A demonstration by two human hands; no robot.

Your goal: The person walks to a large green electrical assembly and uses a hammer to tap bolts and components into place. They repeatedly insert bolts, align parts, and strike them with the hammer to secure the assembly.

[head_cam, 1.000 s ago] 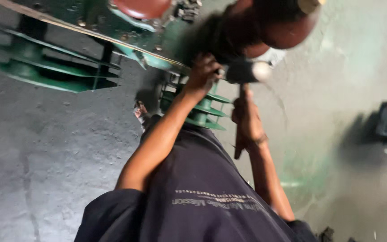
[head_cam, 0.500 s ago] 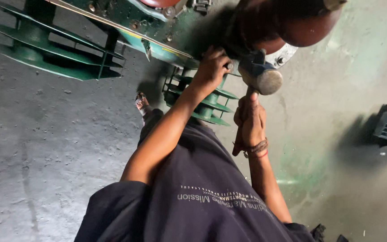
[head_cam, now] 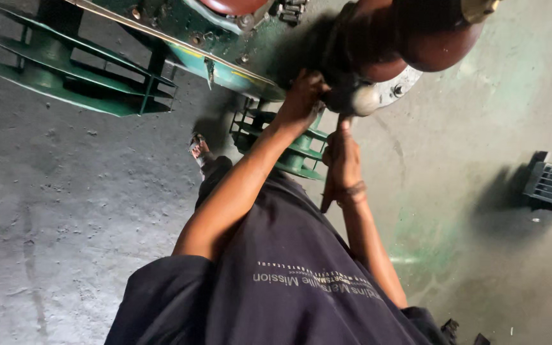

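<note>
While the person leans over the big green metal machine (head_cam: pixel 225 54), both hands are up at its edge. The left hand (head_cam: pixel 301 99) is closed around a dark part just under the dark red round ceramic piece (head_cam: pixel 410 38), which sits right above the fingers. The right hand (head_cam: pixel 343 156) is a little below the left one and close to it. It is wrapped around a thin dark tool handle (head_cam: pixel 327 195) that pokes down past the wrist. The top end of the tool goes up toward a small round silver metal knob (head_cam: pixel 365 100), just beside the left hand. I cannot tell if the tool touches the knob.

I think the red round piece is heavy, hard and smooth. It looks shiny, so it may be slippery, and it could crack if it got a knock. A good place to hold is low down, at the dark neck where the left hand is now, not on the smooth round top.

Green metal fins (head_cam: pixel 295 150) stick out just behind the arms. Grey concrete floor (head_cam: pixel 65 211) is far below the hands.
</note>
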